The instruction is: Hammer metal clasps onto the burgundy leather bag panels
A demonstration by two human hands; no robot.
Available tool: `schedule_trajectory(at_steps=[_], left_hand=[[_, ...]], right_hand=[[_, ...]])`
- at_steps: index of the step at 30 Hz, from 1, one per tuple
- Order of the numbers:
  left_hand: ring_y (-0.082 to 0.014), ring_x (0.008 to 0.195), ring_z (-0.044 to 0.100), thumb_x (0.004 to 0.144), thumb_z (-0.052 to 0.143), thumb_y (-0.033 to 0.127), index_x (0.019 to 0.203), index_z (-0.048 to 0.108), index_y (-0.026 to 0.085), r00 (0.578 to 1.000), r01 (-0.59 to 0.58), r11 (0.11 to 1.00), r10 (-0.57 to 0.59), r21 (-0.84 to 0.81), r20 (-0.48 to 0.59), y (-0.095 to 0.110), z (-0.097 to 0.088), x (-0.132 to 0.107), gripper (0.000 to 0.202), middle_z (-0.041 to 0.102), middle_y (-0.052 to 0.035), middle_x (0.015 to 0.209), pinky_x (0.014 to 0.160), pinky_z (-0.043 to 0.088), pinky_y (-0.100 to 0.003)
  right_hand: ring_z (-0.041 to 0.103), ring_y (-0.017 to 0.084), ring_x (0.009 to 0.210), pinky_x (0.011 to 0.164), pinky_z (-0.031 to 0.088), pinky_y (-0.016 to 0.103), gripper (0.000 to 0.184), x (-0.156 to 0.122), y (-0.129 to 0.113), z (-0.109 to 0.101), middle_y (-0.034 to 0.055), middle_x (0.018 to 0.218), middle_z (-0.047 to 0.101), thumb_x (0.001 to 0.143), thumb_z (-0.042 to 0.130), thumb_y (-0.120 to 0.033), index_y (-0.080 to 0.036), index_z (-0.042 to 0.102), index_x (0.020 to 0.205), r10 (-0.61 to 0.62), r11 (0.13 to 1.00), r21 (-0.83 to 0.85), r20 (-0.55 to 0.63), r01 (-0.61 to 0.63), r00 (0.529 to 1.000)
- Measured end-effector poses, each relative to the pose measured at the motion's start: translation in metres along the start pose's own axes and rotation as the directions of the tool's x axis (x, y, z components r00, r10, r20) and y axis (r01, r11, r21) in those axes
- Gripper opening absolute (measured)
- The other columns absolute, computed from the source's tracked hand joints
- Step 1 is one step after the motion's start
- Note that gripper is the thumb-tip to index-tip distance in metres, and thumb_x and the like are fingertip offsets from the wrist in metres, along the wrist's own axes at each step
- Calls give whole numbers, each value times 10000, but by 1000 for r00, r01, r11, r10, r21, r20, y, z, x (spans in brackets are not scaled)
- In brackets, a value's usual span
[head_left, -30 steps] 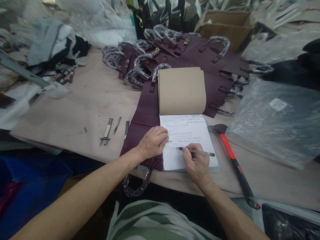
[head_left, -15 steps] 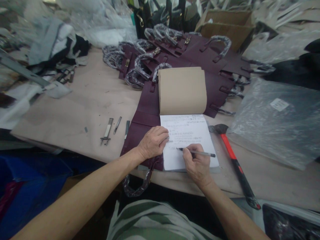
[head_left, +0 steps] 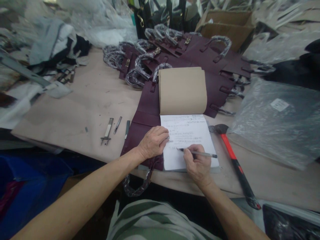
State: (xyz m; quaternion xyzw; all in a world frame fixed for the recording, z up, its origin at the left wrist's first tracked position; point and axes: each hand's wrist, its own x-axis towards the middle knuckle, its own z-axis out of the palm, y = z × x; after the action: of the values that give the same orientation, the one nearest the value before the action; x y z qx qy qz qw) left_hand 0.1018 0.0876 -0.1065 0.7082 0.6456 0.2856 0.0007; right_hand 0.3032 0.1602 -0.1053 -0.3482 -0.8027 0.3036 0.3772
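My right hand [head_left: 198, 165] grips a pen [head_left: 206, 154] with a clear barrel, its tip at the page. An open notebook [head_left: 192, 133] lies before me, with handwritten lines on its white page and its tan cover [head_left: 182, 91] folded back at the top. My left hand [head_left: 154, 141] rests on the page's left edge, its fingers curled together; whether anything is inside them is hidden. Beneath the notebook spreads a dark purple leather bag piece [head_left: 142, 125], and one plastic-wrapped handle [head_left: 137, 190] hangs over the table edge.
A hammer [head_left: 230, 146] with a red and black handle lies right of the notebook, beside a clear plastic bag [head_left: 275, 123]. Small metal tools [head_left: 107, 131] lie to the left. Behind are several purple bag pieces [head_left: 187, 56] with wrapped handles and a cardboard box [head_left: 227, 26].
My right hand and the pen have shifted slightly to the right along the written line. The left hand and the notebook have stayed in place.
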Motion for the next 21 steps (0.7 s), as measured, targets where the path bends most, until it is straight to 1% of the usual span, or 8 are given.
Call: schedule_trajectory(at_steps=[5, 11, 16, 21], left_hand=[[-230, 977, 575, 923, 525, 157, 912, 627, 164, 1000, -5, 1000, 5, -9, -4, 0, 0, 0, 103, 658, -93, 1031, 859, 485, -387], [-230, 965, 576, 920, 534, 154, 904, 625, 158, 1000, -17, 1000, 17, 0, -13, 0, 0, 0, 92, 660, -92, 1023, 850, 485, -383], [-226, 954, 573, 923, 533, 152, 900, 627, 152, 999, -25, 1000, 25, 10, -21, 1, -1, 2, 96, 662, -94, 1016, 839, 481, -373], [-224, 963, 573, 926, 526, 159, 900, 627, 159, 1000, -23, 1000, 23, 9, -17, 0, 1, 0, 104, 661, -94, 1020, 847, 480, -375]], right_hand=[[476, 116, 493, 489, 372, 253, 144, 1, 1, 0, -43, 581, 519, 877, 556, -272, -219, 534, 745, -48, 999, 2, 3, 48, 999], [464, 112, 488, 494, 368, 253, 160, -1, -1, -1, -44, 599, 519, 883, 556, -281, -219, 529, 738, -20, 1000, -9, -26, 19, 999], [470, 110, 482, 495, 377, 249, 144, -2, 4, 1, -47, 595, 522, 882, 567, -276, -213, 536, 757, 11, 1000, 10, -75, -10, 997], [470, 112, 473, 488, 374, 248, 157, -1, 4, 1, -54, 575, 516, 881, 567, -296, -214, 537, 750, 20, 1000, 15, -50, -19, 999]])
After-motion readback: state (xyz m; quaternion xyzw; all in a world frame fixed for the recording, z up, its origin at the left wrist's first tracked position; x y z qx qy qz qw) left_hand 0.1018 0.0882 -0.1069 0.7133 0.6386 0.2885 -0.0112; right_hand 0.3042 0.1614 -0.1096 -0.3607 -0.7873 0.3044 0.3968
